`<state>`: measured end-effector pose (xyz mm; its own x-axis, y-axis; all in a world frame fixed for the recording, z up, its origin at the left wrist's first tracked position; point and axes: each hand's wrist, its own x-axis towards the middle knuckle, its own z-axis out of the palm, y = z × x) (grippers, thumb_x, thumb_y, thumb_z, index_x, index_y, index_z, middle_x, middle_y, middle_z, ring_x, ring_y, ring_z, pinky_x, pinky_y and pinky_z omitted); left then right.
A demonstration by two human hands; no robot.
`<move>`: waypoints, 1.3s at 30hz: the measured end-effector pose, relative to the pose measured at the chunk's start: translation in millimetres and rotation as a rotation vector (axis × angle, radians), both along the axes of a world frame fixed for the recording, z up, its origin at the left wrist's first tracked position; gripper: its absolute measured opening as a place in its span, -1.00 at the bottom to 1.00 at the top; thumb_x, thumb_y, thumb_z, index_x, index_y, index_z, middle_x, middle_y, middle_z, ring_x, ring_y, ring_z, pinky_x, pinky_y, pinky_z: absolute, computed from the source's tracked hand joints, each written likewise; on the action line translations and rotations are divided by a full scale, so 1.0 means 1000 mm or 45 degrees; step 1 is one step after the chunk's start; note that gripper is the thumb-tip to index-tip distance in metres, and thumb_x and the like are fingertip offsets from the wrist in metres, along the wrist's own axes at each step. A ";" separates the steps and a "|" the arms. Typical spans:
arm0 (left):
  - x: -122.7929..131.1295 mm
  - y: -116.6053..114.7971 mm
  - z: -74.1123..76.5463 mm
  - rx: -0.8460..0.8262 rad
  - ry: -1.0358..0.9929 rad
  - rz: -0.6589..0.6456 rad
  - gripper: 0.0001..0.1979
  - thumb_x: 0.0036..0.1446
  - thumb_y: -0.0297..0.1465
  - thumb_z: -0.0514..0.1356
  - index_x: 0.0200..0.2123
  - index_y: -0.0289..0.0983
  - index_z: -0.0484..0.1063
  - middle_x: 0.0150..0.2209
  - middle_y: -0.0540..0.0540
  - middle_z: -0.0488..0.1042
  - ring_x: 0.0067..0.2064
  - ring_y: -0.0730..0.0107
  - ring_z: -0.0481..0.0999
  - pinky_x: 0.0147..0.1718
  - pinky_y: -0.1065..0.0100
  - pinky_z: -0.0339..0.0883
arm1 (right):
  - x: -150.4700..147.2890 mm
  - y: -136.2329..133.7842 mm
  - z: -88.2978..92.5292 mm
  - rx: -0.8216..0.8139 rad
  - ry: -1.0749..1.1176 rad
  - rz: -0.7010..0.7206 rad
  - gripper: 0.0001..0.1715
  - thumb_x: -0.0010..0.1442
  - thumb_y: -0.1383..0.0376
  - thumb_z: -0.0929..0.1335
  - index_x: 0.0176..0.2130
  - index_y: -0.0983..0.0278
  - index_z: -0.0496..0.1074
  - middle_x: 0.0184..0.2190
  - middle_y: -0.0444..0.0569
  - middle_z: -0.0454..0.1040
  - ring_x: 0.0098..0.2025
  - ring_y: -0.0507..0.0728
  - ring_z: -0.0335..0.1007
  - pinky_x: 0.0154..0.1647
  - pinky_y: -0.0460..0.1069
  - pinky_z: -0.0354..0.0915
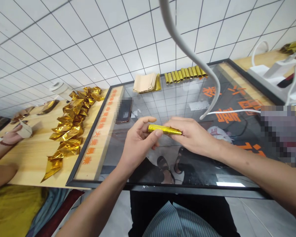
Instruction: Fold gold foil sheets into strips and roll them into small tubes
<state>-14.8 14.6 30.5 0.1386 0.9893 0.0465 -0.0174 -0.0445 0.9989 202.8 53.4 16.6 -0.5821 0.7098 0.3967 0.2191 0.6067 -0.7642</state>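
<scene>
A gold foil paper roll (164,128) lies crosswise between my two hands, above the glass tabletop. My left hand (141,135) pinches its left end, with the thumb on the near side and fingers behind. At the narrower right end, my right hand (188,133) grips the roll, its fingers closed and partly hidden. Beyond them, at the back of the glass, stands a stack of paper sheets (145,83) with tan sides and gold showing at one edge. Beside that stack is a row of several finished-looking gold rolls (185,74).
A phone (124,110) lies left on the black-framed glass (106,131). Further left are folded gold foil pieces (70,120) and a co-worker's hand (12,135) holding paper. A white cable (191,54) hangs down in front. A power strip (268,77) sits right.
</scene>
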 end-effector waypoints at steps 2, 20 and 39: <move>0.000 0.001 -0.001 -0.014 -0.013 0.033 -0.62 0.21 -0.18 0.50 -0.06 -0.26 0.52 -0.42 0.04 0.55 -0.52 0.51 0.51 -0.55 0.48 0.43 | -0.001 -0.001 -0.001 -0.014 -0.011 -0.006 -0.79 0.42 0.40 0.37 -0.06 0.19 0.59 -0.20 -0.09 0.59 -0.15 0.12 0.50 -0.10 0.01 0.31; -0.004 -0.005 -0.013 0.596 0.447 0.194 -0.85 0.37 -0.32 0.38 -0.02 -0.14 0.66 -0.12 -0.10 0.65 -0.09 0.27 0.62 -0.10 0.28 0.51 | -0.006 -0.004 0.000 -0.607 0.414 -0.135 -0.69 0.29 0.22 0.54 0.03 0.17 0.62 -0.35 -0.15 0.58 -0.35 0.08 0.48 -0.31 0.00 0.40; 0.009 -0.005 -0.008 0.751 0.392 0.224 -0.92 0.36 -0.39 0.38 -0.11 -0.11 0.69 -0.11 -0.10 0.67 -0.07 0.25 0.64 -0.08 0.21 0.52 | -0.009 -0.009 0.007 -0.337 0.461 -0.169 -0.89 0.33 0.26 0.53 -0.13 0.13 0.73 -0.12 -0.04 0.71 -0.20 0.13 0.59 -0.21 0.04 0.51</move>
<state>-5.7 10.0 22.6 0.0717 0.8195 0.5686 0.3207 -0.5587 0.7648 193.9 44.4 23.5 -0.3370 0.8730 0.3527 -0.0279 0.3651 -0.9305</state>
